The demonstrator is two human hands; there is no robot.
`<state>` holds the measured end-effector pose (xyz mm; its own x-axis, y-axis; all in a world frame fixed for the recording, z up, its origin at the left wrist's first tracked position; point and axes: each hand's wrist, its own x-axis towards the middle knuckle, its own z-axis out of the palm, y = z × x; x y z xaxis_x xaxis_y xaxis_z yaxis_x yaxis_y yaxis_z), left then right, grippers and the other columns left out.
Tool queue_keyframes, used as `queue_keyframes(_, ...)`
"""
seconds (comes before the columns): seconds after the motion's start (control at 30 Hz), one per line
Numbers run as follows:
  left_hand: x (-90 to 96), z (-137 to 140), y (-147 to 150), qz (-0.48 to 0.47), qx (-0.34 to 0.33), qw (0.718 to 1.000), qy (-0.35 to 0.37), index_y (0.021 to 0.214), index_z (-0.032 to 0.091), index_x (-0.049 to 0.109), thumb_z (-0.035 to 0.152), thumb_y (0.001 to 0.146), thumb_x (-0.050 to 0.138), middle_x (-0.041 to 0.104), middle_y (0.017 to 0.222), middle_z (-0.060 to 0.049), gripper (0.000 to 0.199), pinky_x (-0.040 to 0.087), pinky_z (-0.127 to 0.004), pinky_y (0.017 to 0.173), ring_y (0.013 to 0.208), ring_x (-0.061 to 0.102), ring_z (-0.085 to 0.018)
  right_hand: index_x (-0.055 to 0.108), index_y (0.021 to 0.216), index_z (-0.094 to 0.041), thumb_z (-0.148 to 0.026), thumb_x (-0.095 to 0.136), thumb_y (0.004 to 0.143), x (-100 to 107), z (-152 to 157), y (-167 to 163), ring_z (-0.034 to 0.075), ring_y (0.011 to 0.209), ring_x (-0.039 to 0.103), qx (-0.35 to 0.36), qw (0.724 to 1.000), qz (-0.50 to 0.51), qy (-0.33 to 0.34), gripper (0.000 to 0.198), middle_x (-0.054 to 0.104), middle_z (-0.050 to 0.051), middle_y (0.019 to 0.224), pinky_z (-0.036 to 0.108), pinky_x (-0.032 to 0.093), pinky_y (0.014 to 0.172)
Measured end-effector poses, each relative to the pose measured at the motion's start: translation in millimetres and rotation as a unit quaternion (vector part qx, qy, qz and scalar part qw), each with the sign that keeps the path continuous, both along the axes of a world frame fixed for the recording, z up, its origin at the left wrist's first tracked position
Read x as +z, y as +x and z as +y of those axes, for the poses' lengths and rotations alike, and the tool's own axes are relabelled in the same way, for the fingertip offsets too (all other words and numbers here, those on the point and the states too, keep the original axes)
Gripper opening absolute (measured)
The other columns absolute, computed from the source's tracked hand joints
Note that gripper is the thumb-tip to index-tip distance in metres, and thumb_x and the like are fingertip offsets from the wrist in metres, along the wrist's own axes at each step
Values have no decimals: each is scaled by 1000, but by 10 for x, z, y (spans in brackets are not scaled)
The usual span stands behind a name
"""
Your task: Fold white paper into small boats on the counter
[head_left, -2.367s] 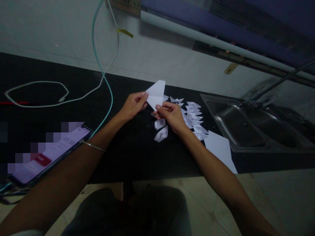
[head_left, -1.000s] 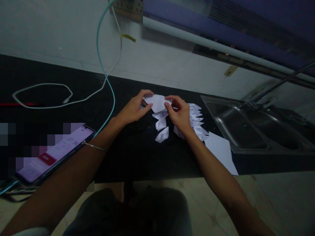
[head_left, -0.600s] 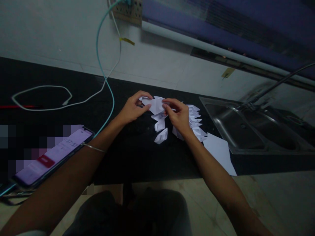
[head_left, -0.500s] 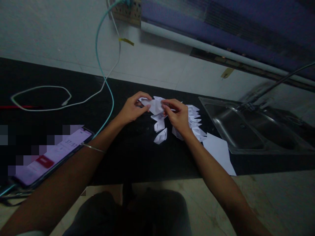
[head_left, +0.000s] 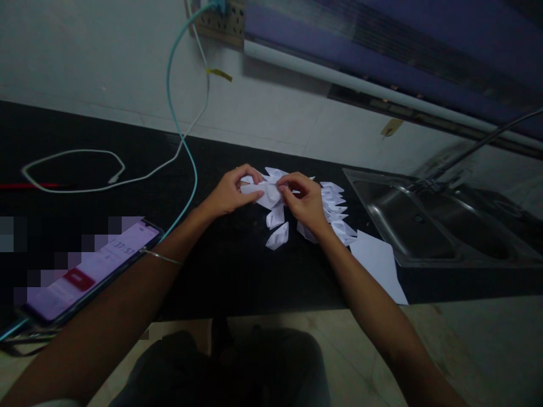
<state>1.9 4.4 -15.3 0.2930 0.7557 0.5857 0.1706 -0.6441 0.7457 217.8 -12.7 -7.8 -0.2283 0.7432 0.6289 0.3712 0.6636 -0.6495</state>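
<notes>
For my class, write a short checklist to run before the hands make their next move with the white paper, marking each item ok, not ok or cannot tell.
1. Left hand gripping the held paper: ok, at its left end.
2. Right hand gripping it too: ok, fingertips at its right end.
3. Creases sharp: cannot tell, too small and dim.
4. Folded pieces gathered in one stack: not ok, they lie spread out.
5. Flat sheet apart from the sink: cannot tell, the edges come close.

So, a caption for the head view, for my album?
Left hand and right hand hold folded white paper over a black counter.
</notes>
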Motion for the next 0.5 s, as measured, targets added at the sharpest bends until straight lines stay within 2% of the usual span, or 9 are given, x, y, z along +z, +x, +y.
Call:
queue_keyframes(0.17,-50,47,-24,-6,-56,997,-49,83,18,57,25,72,76,66,91,-2,23,53,-29,68,77,63,-15,68,93,-23,-34,65,88,-33,22,1,16,80,58,7,999,15,-44,13,66,3,92,28,50,63)
queue_keyframes(0.3,-65,72,-37,16,-60,997,-44,85,18,61,29,74,76,67,87,-2,22,54,-30,70,78,64,-16,67,93,-23,-42,67,86,-35,50,5,18,81,59,-6,997,36,-69,20,65,4,89,29,51,62)
queue_keyframes(0.43,-43,76,-38,24,-50,998,-24,99,19,67,29,76,74,68,113,-7,26,53,-37,87,102,65,-21,65,92,-24,-46,67,85,-29,94,20,19,82,60,-32,997,46,-57,23,64,4,87,30,52,62)
queue_keyframes(0.5,-42,91,-40,26,-37,999,-11,100,20,68,30,75,76,66,118,-7,28,52,-39,92,110,62,-22,64,91,-24,-47,66,85,-32,110,27,18,81,60,-36,997,44,-57,24,63,4,88,29,52,60)
